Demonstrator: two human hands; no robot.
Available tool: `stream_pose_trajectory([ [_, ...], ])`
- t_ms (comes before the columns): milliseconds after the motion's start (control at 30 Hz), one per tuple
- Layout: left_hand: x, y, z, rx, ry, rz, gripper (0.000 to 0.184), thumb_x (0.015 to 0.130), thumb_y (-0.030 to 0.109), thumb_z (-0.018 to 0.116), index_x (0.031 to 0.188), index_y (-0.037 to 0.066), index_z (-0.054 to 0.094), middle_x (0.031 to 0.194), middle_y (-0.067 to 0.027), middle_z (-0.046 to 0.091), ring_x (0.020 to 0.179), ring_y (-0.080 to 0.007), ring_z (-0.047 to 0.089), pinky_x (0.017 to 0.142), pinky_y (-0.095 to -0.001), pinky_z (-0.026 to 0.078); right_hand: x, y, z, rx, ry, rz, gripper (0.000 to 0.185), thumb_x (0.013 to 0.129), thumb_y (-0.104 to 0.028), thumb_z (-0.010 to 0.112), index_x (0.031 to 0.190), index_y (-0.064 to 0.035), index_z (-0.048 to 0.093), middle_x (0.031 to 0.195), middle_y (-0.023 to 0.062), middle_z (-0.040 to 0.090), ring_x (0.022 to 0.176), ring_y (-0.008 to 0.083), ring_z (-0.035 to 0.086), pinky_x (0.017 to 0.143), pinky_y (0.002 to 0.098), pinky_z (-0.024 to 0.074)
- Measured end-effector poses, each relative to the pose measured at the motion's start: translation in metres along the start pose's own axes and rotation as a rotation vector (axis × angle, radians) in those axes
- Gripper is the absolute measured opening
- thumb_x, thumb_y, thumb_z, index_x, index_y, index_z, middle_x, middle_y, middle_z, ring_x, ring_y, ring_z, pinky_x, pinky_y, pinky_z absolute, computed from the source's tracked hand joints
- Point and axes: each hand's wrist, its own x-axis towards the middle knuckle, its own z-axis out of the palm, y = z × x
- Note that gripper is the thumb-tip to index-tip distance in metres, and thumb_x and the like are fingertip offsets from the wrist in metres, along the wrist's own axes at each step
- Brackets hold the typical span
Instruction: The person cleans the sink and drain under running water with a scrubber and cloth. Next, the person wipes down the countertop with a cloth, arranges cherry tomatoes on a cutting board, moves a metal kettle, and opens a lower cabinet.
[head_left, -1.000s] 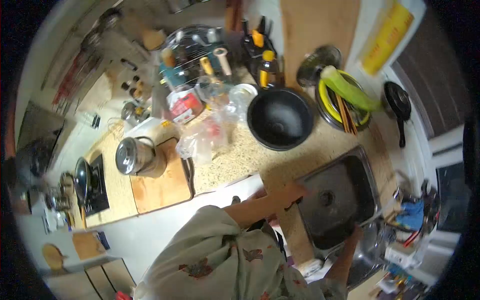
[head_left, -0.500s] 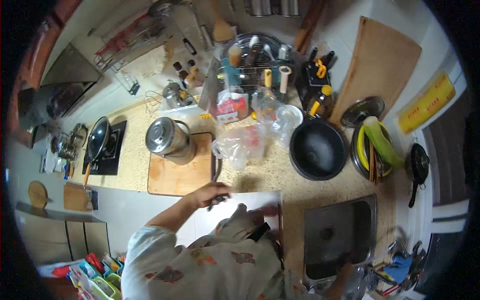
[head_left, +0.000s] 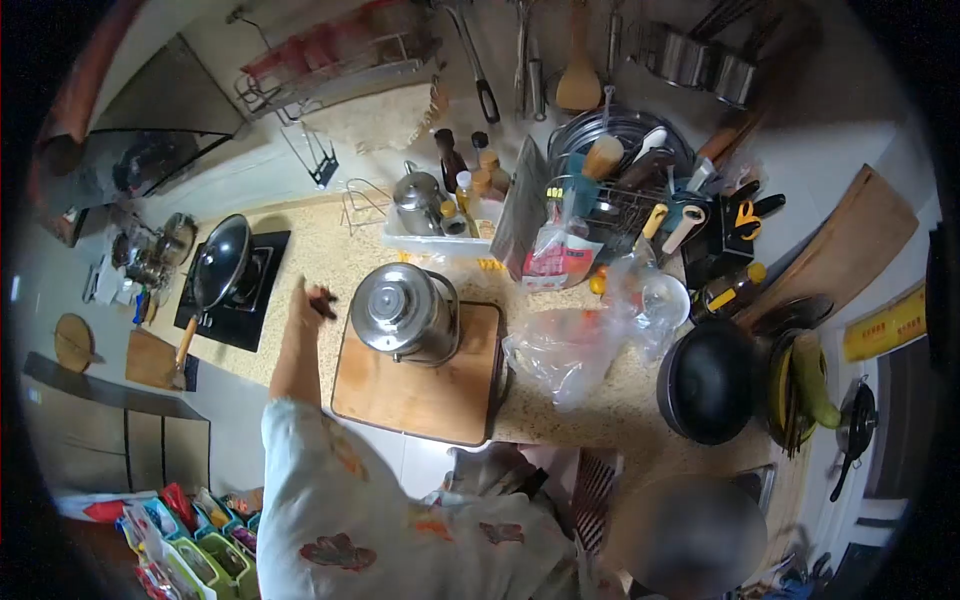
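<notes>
While the left hand (head_left: 303,300) is reaching over the surface (head_left: 325,235), its position is changing: half a second ago it was showing beside the front right corner of the cutting board (head_left: 420,405); now it is hovering or resting between that board and the stove (head_left: 265,290). Cannot tell which. Reading: its reach is now lying on the stove side, well apart from the sink (head_left: 768,483).

A small dark thing (head_left: 322,303) is showing at the fingers; its kind is staying unclear, and whether the fingers are closing round it or standing apart, cannot tell. The lidded metal pot (head_left: 425,338) is standing upright on the board, near this hand. The right hand is not showing; a grey blur (head_left: 690,535) is covering much of the sink area.

Beyond the board's right edge, a clear plastic bag (head_left: 565,360) is lying crumpled.

Writing: the yellow box (head_left: 885,325) is carrying red characters, too small to read. The red-and-white packet (head_left: 553,258) is showing print, likewise illegible. No brand is reading clearly.
</notes>
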Motion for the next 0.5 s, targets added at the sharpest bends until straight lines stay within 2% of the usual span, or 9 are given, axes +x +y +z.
stream_pose_trajectory([
  [67, 0.066, 0.015, 0.016, -0.111, 0.368, 0.02, 0.077, 0.083, 0.068, 0.052, 0.114, -0.003, 0.048, 0.114, -0.0234, 0.057, 0.091, -0.0311, 0.059, 0.081, -0.0539, 0.049, -0.011, -0.004, -0.003, -0.017, 0.013, 0.007, 0.046, 0.077, -0.035, 0.067, 0.112, -0.0041, 0.064, 0.105, 0.0162, 0.065, 0.099, 0.0322, 0.061, 0.084, 0.0409, 0.048],
  [133, 0.05, 0.047, 0.068, -0.008, 0.337, -0.121, 0.111, 0.075, 0.074, 0.057, 0.148, 0.004, 0.011, 0.151, -0.0267, 0.013, 0.134, -0.0482, 0.026, 0.1, -0.066, 0.03, -0.019, -0.004, -0.007, -0.026, 0.032, 0.014, 0.046, 0.077, -0.034, 0.067, 0.111, -0.0038, 0.064, 0.105, 0.0165, 0.066, 0.099, 0.0322, 0.062, 0.084, 0.0408, 0.048],
  [200, 0.039, 0.064, 0.091, 0.177, 0.283, -0.082, 0.116, 0.073, 0.073, 0.06, 0.152, 0.013, -0.002, 0.155, -0.0236, -0.01, 0.14, -0.049, -0.009, 0.108, -0.0665, 0.013, -0.024, -0.001, -0.012, -0.026, 0.037, 0.02, 0.045, 0.077, -0.034, 0.067, 0.11, -0.0035, 0.065, 0.105, 0.0168, 0.066, 0.1, 0.0323, 0.062, 0.084, 0.0407, 0.048],
  [267, 0.096, 0.058, 0.029, 0.094, 0.292, -0.035, 0.1, 0.077, 0.062, 0.065, 0.148, 0.007, 0.019, 0.152, -0.024, 0.013, 0.136, -0.0498, 0.018, 0.103, -0.0674, 0.028, -0.029, 0.011, -0.025, -0.018, 0.057, 0.033, 0.045, 0.076, -0.033, 0.066, 0.109, -0.0032, 0.065, 0.106, 0.017, 0.066, 0.1, 0.0323, 0.062, 0.084, 0.0407, 0.0479],
  [333, 0.114, 0.073, 0.015, 0.192, 0.248, 0.069, 0.067, 0.088, 0.04, 0.061, 0.139, 0.002, 0.037, 0.14, -0.0203, 0.04, 0.122, -0.0397, 0.046, 0.104, -0.0503, 0.039, -0.045, 0.02, -0.045, 0.01, 0.085, 0.067, 0.044, 0.076, -0.033, 0.066, 0.109, -0.0029, 0.066, 0.106, 0.0173, 0.067, 0.1, 0.0324, 0.063, 0.084, 0.0406, 0.0479],
  [367, 0.154, 0.079, -0.026, 0.333, -0.076, 0.11, 0.06, 0.093, 0.036, 0.054, 0.141, 0.004, 0.036, 0.14, -0.0157, 0.043, 0.124, -0.0315, 0.047, 0.107, -0.044, 0.037, -0.052, 0.02, -0.048, 0.017, 0.105, 0.104, 0.044, 0.076, -0.033, 0.066, 0.108, -0.0027, 0.066, 0.106, 0.0175, 0.067, 0.1, 0.0324, 0.063, 0.084, 0.0405, 0.0479],
  [400, 0.148, 0.092, -0.002, 0.474, -0.114, 0.111, 0.055, 0.097, 0.037, 0.044, 0.143, 0.009, 0.036, 0.143, -0.0131, 0.042, 0.127, -0.0252, 0.046, 0.107, -0.0399, 0.035, -0.053, 0.01, -0.041, 0.024, 0.125, 0.148, 0.044, 0.076, -0.032, 0.066, 0.108, -0.0026, 0.066, 0.106, 0.0176, 0.067, 0.1, 0.0325, 0.063, 0.084, 0.0405, 0.0479],
  [467, 0.078, 0.087, 0.115, 0.39, -0.099, 0.015, 0.057, 0.099, 0.043, 0.035, 0.142, 0.006, 0.04, 0.146, -0.0135, 0.041, 0.134, -0.0263, 0.039, 0.11, -0.0396, 0.031, -0.05, -0.006, -0.033, 0.068, 0.182, 0.25, 0.044, 0.075, -0.032, 0.066, 0.107, -0.0023, 0.066, 0.107, 0.0179, 0.067, 0.1, 0.0325, 0.063, 0.084, 0.0404, 0.0479],
  [500, 0.136, 0.087, 0.115, 0.484, -0.394, 0.062, 0.055, 0.099, 0.04, 0.035, 0.14, 0.004, 0.041, 0.14, -0.016, 0.046, 0.13, -0.0277, 0.044, 0.11, -0.0402, 0.032, -0.046, -0.007, -0.04, 0.116, 0.223, 0.295, 0.043, 0.075, -0.032, 0.066, 0.107, -0.0021, 0.067, 0.107, 0.0181, 0.068, 0.101, 0.0326, 0.064, 0.084, 0.0403, 0.0479],
])
